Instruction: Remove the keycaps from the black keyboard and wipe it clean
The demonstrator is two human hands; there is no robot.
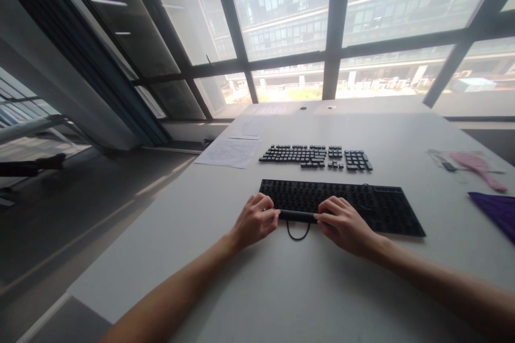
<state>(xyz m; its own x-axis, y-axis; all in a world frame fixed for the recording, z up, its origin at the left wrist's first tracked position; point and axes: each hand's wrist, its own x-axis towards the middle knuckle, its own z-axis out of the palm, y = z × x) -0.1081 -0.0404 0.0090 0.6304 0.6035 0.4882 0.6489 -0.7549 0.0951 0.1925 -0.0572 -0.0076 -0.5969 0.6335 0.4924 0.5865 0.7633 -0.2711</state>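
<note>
Between my hands, a slim dark bar (298, 216) is held level along the front edge of a black keyboard (392, 209); its exact kind I cannot make out. My left hand (256, 217) pinches its left end, while the fingers of my right hand (341, 221) close on its right end. Below the bar, a thin black cord loop (298, 238) hangs or lies; where it is attached is unclear. The keyboard lies flat with its keycaps off. Behind it, loose black keycaps (295, 154) are laid out in keyboard order, with the number-pad keycaps (357, 160) at the right.
Printed papers (229, 152) lie on the white table (193, 257) at the left. To the right are a pink brush-like object (477, 166), a small dark piece (449, 166) on a clear bag, and a purple cloth (497, 211). Large windows (285, 10) rise behind the table.
</note>
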